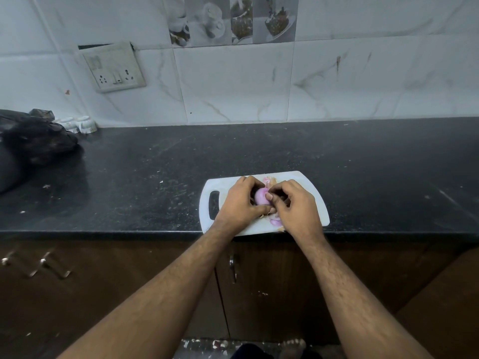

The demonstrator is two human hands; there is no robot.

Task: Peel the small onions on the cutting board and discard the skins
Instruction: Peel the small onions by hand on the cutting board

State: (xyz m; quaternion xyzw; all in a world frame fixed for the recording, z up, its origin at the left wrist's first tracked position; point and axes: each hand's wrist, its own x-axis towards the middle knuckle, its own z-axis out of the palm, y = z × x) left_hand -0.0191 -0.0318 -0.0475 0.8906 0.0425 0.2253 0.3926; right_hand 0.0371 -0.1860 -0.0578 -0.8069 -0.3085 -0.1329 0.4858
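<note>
Peeling one small onion over the board

The onion (261, 196) sits gripped in my left hand (239, 200) above the cutting board (308, 189); my right hand (295, 206) pinches its skin, which I should pull away thinly, towards the bench (363, 164).

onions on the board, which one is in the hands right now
The pale pink onion at the board's middle, gripped between left hand and right hand. The other pieces lie loose on the cutting board.

Dark counter (337, 161), tiled wall (233, 86) behind.
Black bag (33, 143) slumps far left, white cups (80, 124) just beside it, switch plate (114, 67) tilted above, cupboard doors (272, 286) below.
</note>
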